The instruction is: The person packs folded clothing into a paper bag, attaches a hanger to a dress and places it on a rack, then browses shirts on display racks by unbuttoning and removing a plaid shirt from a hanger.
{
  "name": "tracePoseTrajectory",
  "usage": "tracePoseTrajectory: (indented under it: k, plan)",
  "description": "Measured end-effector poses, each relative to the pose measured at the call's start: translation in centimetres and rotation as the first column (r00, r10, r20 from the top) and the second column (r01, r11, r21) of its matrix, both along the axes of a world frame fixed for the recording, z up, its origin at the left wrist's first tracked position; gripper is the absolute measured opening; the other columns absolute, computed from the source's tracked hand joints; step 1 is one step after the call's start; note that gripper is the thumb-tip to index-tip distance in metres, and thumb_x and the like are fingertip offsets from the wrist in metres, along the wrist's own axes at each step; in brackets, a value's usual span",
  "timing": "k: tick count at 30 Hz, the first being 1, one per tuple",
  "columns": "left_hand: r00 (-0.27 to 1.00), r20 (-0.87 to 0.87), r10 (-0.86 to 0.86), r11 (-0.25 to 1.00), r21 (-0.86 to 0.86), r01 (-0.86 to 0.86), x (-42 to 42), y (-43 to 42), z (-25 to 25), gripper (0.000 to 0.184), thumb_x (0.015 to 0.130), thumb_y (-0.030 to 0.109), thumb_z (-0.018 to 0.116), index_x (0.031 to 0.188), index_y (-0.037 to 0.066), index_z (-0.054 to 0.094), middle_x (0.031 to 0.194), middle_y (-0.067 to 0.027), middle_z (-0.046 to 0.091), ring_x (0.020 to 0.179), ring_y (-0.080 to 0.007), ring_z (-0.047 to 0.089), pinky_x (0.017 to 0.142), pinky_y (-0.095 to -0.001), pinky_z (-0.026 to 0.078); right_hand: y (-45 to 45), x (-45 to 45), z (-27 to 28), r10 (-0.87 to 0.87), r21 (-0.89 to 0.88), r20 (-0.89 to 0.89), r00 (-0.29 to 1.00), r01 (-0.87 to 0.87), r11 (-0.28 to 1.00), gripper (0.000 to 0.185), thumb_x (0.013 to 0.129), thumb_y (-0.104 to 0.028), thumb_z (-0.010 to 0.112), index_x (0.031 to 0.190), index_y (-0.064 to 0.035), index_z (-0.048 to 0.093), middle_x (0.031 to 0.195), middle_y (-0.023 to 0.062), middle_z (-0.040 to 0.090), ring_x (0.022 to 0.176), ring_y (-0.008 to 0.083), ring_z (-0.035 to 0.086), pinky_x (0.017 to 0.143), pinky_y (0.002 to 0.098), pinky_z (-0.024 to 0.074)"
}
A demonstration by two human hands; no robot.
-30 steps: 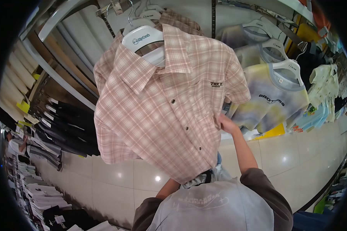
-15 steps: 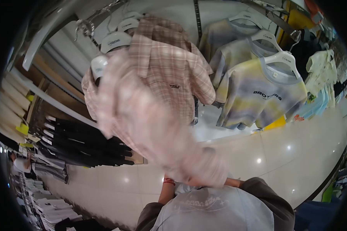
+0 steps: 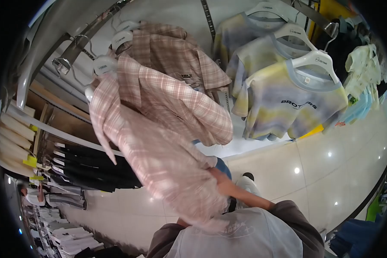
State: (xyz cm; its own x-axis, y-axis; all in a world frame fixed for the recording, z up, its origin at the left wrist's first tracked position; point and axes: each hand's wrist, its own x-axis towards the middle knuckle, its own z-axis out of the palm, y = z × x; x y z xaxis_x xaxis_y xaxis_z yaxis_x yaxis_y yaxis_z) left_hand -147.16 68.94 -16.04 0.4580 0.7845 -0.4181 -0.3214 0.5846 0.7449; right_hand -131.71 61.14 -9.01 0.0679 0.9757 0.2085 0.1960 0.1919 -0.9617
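Note:
A pink plaid shirt (image 3: 146, 150) hangs from a white hanger at the left of the rack and is pulled down toward my body, its lower part blurred. My right hand (image 3: 218, 179) is at this shirt's right edge, its fingers partly hidden against the cloth. The shirt covers my left hand; only a bit of forearm shows beneath it. Behind, another pink plaid shirt (image 3: 180, 105) hangs with its front bulging right, and a browner plaid shirt (image 3: 172, 56) hangs farther back.
Tie-dye shirts (image 3: 288, 103) hang on white hangers at the right. Black garments (image 3: 90, 167) hang at lower left, with folded clothes (image 3: 69, 236) below them. Another person (image 3: 34, 195) stands at far left. A metal rail (image 3: 84, 36) runs above the plaid shirts.
The front plaid shirt has swung left and been drawn down toward my body. My right hand has come from the shirt's side to its lower part. The view has shifted.

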Motion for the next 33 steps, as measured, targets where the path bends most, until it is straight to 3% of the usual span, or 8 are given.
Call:
tracePoseTrajectory:
  k: [10,13,16,19,25,28,31,33]
  plan:
    - [0.493,-0.864,0.102,0.883,0.306,0.355,-6.0,0.1,-8.5,0.030,0.088,0.016,0.044,0.110,0.000,0.056,0.110,-0.0145,0.057,0.099,-0.0228,0.054,0.085,-0.0353,0.044,3.7,11.0,-1.7,-0.291,-0.108,0.249,0.924,0.325,0.939,0.034,0.083,-0.028,0.058,0.101,0.0016,0.059,0.092,0.0155,0.064,0.085,0.0300,0.061,0.077,0.0364,0.0461]
    - [0.670,-0.652,0.356,0.673,0.676,0.301,-7.5,-0.5,-12.4,0.030,0.087,0.016,0.046,0.112,0.002,0.055,0.108,-0.0146,0.058,0.099,-0.0242,0.054,0.084,-0.0366,0.044,5.4,11.8,-0.1,-0.212,-0.265,0.135,0.968,0.242,0.933,0.042,0.083,-0.031,0.058,0.107,0.0026,0.056,0.102,0.0154,0.061,0.097,0.0264,0.058,0.083,0.0338,0.0441]
    - [0.499,-0.541,0.676,0.497,0.836,0.233,-7.5,-0.5,-12.5,0.028,0.083,0.017,0.053,0.106,0.001,0.059,0.101,-0.0160,0.062,0.098,-0.0292,0.057,0.083,-0.0370,0.044,6.7,12.8,-0.1,-0.055,-0.410,-0.062,0.997,0.025,0.912,0.056,0.082,-0.037,0.060,0.119,0.0037,0.048,0.116,0.0160,0.055,0.109,0.0266,0.051,0.091,0.0329,0.0402]
    - [0.503,-0.820,0.274,0.742,0.513,0.431,-8.4,-0.2,-6.0,0.038,0.080,0.017,0.059,0.114,0.001,0.053,0.114,-0.0161,0.056,0.105,-0.0284,0.053,0.088,-0.0333,0.042,6.8,13.2,1.2,0.061,-0.589,-0.318,0.946,-0.247,0.769,0.070,0.079,-0.039,0.063,0.126,0.0062,0.039,0.124,0.0147,0.049,0.114,0.0237,0.047,0.096,0.0307,0.0359]
    - [0.783,-0.534,-0.319,0.858,0.188,0.478,-5.3,-2.0,2.2,0.061,0.080,0.017,0.061,0.132,0.007,0.030,0.125,-0.0121,0.047,0.109,-0.0280,0.049,0.090,-0.0360,0.041,5.7,12.1,3.4,0.091,-0.664,-0.338,0.937,-0.306,0.682,0.077,0.075,-0.038,0.069,0.127,0.0083,0.036,0.130,0.0141,0.043,0.120,0.0214,0.040,0.101,0.0294,0.0300]
    - [0.987,-0.055,-0.151,0.965,0.207,0.159,-2.2,-2.3,4.6,0.065,0.082,0.017,0.059,0.135,0.010,0.022,0.123,-0.0112,0.047,0.109,-0.0250,0.049,0.091,-0.0368,0.041,5.1,11.6,2.2,0.115,-0.671,-0.351,0.929,-0.336,0.662,0.084,0.073,-0.037,0.071,0.131,0.0076,0.030,0.133,0.0150,0.039,0.122,0.0218,0.037,0.102,0.0298,0.0284]
    - [0.813,0.571,0.116,0.993,-0.040,-0.113,-2.0,-1.8,4.7,0.058,0.086,0.012,0.053,0.135,0.009,0.021,0.134,-0.0091,0.034,0.122,-0.0183,0.036,0.096,-0.0356,0.037,4.3,10.9,1.5,0.101,-0.712,-0.335,0.937,-0.322,0.624,0.087,0.072,-0.037,0.072,0.132,0.0071,0.026,0.134,0.0158,0.037,0.123,0.0216,0.036,0.102,0.0300,0.0280]
    - [0.841,0.518,0.158,0.986,-0.029,-0.167,-1.8,-1.6,7.0,0.047,0.085,0.009,0.054,0.127,0.008,0.031,0.122,-0.0063,0.043,0.112,-0.0146,0.043,0.089,-0.0301,0.040,3.7,10.3,2.4,0.070,-0.707,-0.343,0.937,-0.306,0.637,0.088,0.073,-0.036,0.072,0.133,0.0069,0.024,0.134,0.0163,0.036,0.122,0.0211,0.036,0.101,0.0297,0.0288]
